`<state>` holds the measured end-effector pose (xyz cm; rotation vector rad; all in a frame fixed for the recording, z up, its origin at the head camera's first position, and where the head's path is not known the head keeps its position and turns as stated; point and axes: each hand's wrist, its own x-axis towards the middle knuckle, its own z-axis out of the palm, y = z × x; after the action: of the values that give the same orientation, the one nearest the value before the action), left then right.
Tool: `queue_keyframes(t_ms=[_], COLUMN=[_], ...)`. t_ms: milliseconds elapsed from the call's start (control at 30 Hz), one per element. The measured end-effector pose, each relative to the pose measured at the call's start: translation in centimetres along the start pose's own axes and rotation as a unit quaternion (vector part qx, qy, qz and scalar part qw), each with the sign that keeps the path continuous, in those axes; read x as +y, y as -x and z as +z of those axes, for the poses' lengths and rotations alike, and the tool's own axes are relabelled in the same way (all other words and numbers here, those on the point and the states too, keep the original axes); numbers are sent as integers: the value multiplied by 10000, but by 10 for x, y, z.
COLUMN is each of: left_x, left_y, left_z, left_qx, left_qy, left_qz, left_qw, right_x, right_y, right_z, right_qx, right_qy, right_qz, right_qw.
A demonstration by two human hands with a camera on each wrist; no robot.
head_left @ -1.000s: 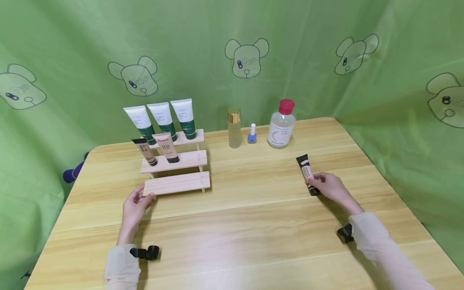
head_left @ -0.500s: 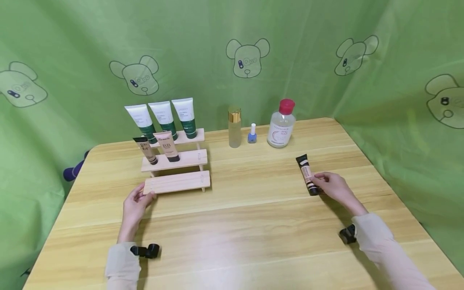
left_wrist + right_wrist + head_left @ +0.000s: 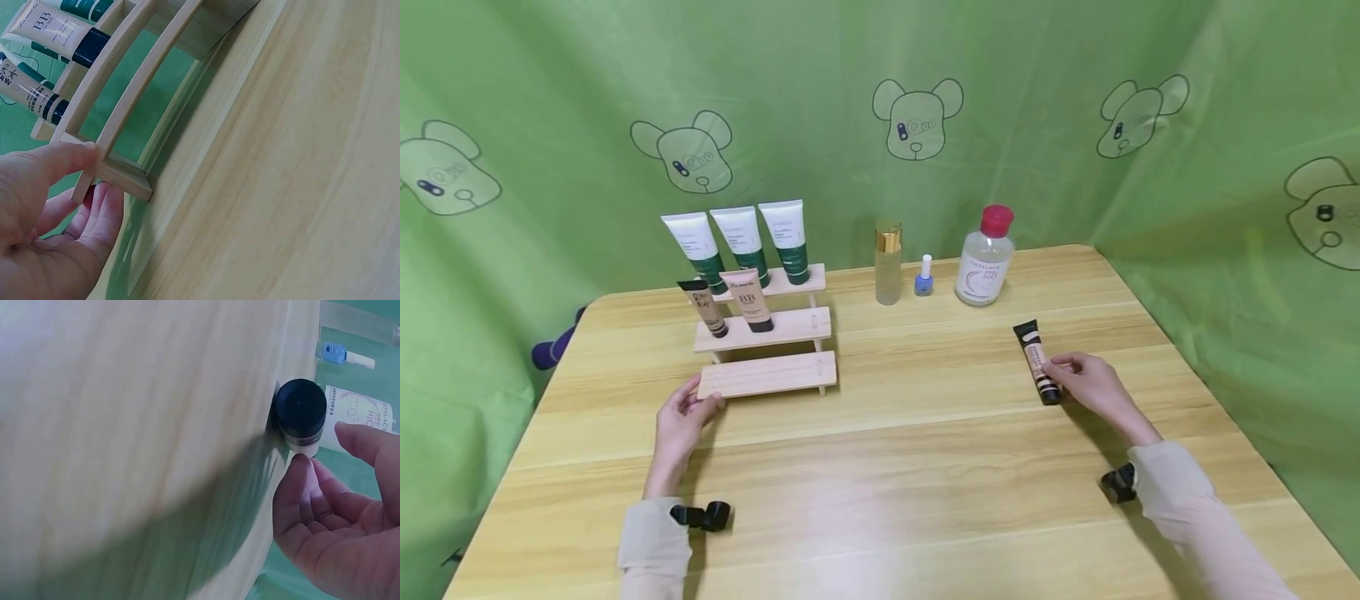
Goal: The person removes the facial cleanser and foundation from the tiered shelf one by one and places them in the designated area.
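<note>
My left hand grips the left end of the lowest step of a small three-step wooden display rack, thumb above and fingers beneath in the left wrist view. On the top step stand three white-and-green tubes. The middle step bears a BB cream tube and a slimmer brown tube. My right hand has thumb and fingertips at the side of a black-and-pink cosmetic tube lying on the table. In the right wrist view its black cap faces the camera, hiding much of the body.
Along the table's back edge stand a gold-capped bottle, a blue nail polish bottle and a clear bottle with a red cap. Green curtains with bear heads close in the wooden table.
My right fingers have drawn back a little to the right, baring more of the black-and-pink tube, which stays in place. The left hand keeps its grip on the rack. The head view shifts slightly.
</note>
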<state>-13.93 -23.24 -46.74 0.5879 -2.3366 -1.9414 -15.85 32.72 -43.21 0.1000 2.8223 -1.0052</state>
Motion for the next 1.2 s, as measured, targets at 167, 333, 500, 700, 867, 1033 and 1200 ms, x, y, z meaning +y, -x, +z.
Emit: queue_keyframes(t_ms=[167,333,500,700,867,1033,1200], left_x=[0,-1,-1,-1,-2,-2,-1], left_y=[0,-1,-1,-1,-1,-1,-1], left_z=[0,0,0,0,0,-1,-1], left_qx=[14,8,8,22,39,16,-23], left_qy=[-10,-4,-4,-18,81,63,-27], left_qz=[52,51,49,68,156,145,74], left_qw=[10000,10000,10000,10000,9998,9999,10000], right_x=[-1,-6,-12,-19,-28,-38,-47], right_y=[0,-1,0,-1,-2,-4,-9], right_z=[0,2,6,15,24,34,44], right_qx=[160,375,516,617,506,393,300], right_qy=[92,128,81,104,-6,-48,-98], right_qz=[-122,-392,-665,-1076,-1380,-1508,-1695], right_qw=[9998,9984,9964,9922,9891,9878,9850])
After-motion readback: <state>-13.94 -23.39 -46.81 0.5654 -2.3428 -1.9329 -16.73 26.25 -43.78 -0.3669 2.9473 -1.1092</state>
